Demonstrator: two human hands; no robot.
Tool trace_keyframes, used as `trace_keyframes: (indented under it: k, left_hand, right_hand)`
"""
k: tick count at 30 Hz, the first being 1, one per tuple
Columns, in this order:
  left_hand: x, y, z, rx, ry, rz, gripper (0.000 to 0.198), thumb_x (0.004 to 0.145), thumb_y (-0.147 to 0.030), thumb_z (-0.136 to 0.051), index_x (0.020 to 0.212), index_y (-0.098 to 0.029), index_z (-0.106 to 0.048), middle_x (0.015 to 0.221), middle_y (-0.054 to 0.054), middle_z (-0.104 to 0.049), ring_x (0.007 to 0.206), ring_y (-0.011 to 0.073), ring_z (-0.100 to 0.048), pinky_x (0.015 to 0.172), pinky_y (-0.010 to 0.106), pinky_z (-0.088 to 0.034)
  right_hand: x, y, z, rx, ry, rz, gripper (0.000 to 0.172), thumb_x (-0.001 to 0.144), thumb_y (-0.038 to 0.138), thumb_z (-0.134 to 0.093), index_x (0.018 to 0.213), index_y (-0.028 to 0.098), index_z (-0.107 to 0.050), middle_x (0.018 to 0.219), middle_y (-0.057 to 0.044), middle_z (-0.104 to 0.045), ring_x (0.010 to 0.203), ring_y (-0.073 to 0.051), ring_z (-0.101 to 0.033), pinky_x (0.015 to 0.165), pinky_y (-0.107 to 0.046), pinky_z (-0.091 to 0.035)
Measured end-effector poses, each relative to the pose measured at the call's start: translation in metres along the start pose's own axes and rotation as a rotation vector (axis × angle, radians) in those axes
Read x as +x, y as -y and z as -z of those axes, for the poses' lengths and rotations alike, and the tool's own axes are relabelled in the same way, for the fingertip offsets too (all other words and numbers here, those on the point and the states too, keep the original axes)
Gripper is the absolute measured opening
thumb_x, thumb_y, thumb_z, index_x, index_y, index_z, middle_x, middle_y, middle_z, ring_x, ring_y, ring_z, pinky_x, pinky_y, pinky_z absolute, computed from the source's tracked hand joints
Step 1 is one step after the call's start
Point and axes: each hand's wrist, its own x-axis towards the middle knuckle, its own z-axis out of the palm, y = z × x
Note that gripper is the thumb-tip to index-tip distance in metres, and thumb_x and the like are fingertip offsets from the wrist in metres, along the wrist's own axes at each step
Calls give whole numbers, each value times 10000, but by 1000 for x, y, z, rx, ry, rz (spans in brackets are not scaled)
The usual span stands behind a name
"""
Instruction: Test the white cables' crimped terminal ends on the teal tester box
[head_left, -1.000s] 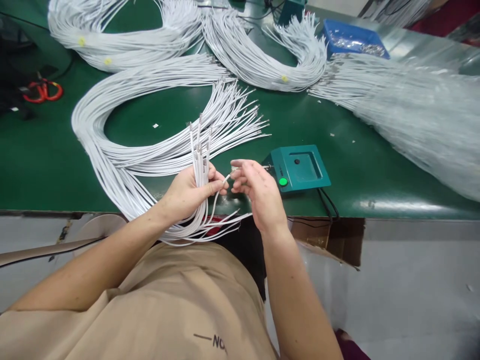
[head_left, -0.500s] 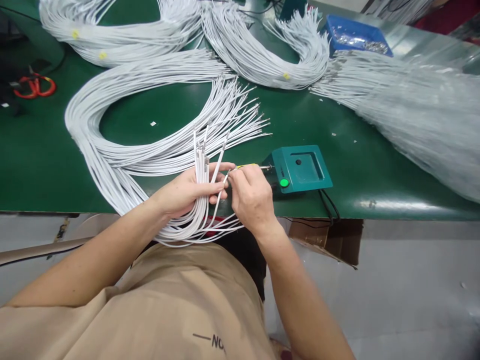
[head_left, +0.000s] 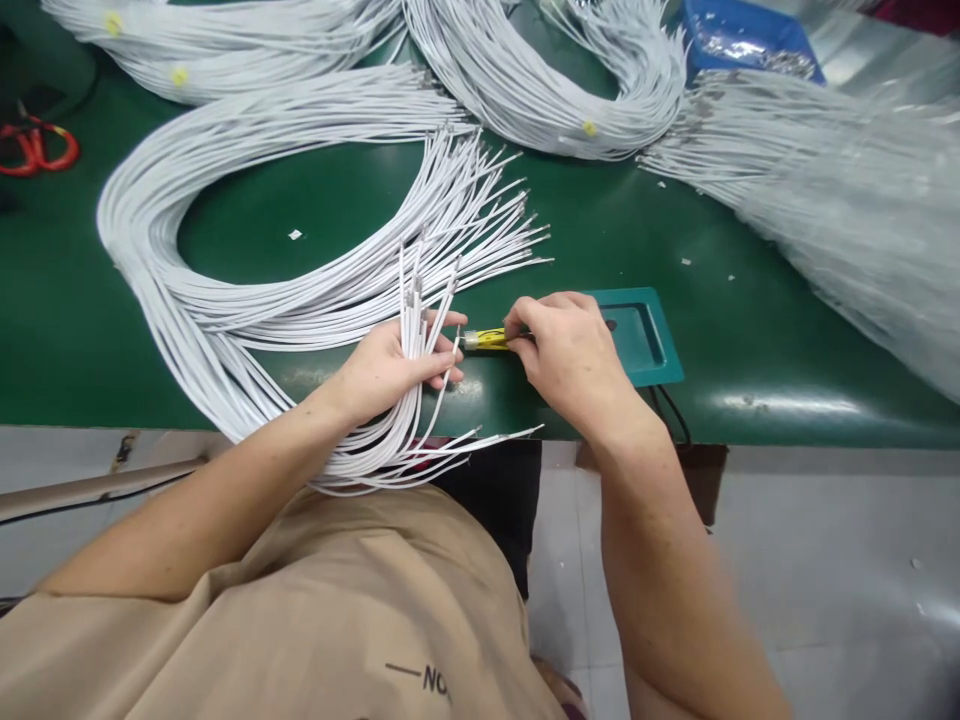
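Note:
A bunch of white cables (head_left: 411,375) with metal-tipped ends pointing up lies in my left hand (head_left: 386,362), its thumb pressed across them and the other fingers behind. One cable leans apart from the rest near the fingertips. Just right of those fingertips is a short yellow-and-black piece (head_left: 490,340) with a pale cylindrical end; its exact kind is unclear. The thumb and bent fingers of my right hand (head_left: 564,352) close on its right end. Behind that hand sits a teal device (head_left: 654,325) with a recessed top, its front hidden. Loose cable ends hang below.
A large loop of white cables (head_left: 142,215) lies on the green table (head_left: 600,225). More cable bundles (head_left: 517,85) lie at the back, beside a blue bin (head_left: 742,30). Plastic-covered cables (head_left: 847,190) spread at right. Red-handled scissors (head_left: 37,148) lie at far left.
My right hand has moved right, away from my left fingertips, uncovering the yellow-and-black piece and now covering the device's front. My left hand keeps the cables. The view has shifted slightly.

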Motion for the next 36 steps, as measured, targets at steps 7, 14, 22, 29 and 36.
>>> trace_keyframes:
  k: [7, 14, 22, 29, 36]
  left_hand:
    - [4, -1, -3, 25, -33, -8, 459, 729, -259, -739, 1137, -128, -576, 791, 10, -648, 683, 153, -691, 561, 209, -500]
    - [6, 0, -4, 53, -28, -23, 458, 737, -266, -733, 1140, -116, -574, 778, 19, -661, 666, 150, -691, 537, 203, -501]
    - [7, 3, -9, 150, -77, 18, 442, 737, -233, -715, 1143, -119, -582, 768, 27, -671, 674, 170, -704, 551, 226, -544]
    - [5, 3, -12, 133, -101, 32, 422, 719, -225, -715, 1109, -120, -594, 756, 25, -671, 704, 188, -711, 545, 232, -550]
    - [3, 2, -2, 158, -110, 5, 451, 676, -262, -747, 1081, -122, -607, 747, 14, -683, 648, 157, -675, 612, 260, -549]
  right_hand:
    - [-4, 5, 2, -59, 15, 94, 152, 857, 171, -526, 894, 166, -673, 911, -88, -700, 929, -248, -550, 903, -388, -351]
    - [-5, -2, -3, -93, 20, 144, 218, 853, 128, -522, 954, 165, -711, 796, -73, -681, 860, -235, -511, 873, -392, -358]
    - [1, -5, -3, -34, -24, 56, 180, 849, 186, -581, 857, 223, -756, 716, -69, -569, 790, -218, -488, 761, -367, -380]
    - [-3, 4, 7, 85, -45, 73, 254, 849, 218, -588, 1082, 179, -681, 1048, -98, -682, 1007, -269, -525, 858, -410, -387]
    - [-24, 47, 0, 240, -177, 22, 227, 941, 246, -455, 945, 165, -668, 867, -64, -690, 833, -205, -549, 751, -347, -363]
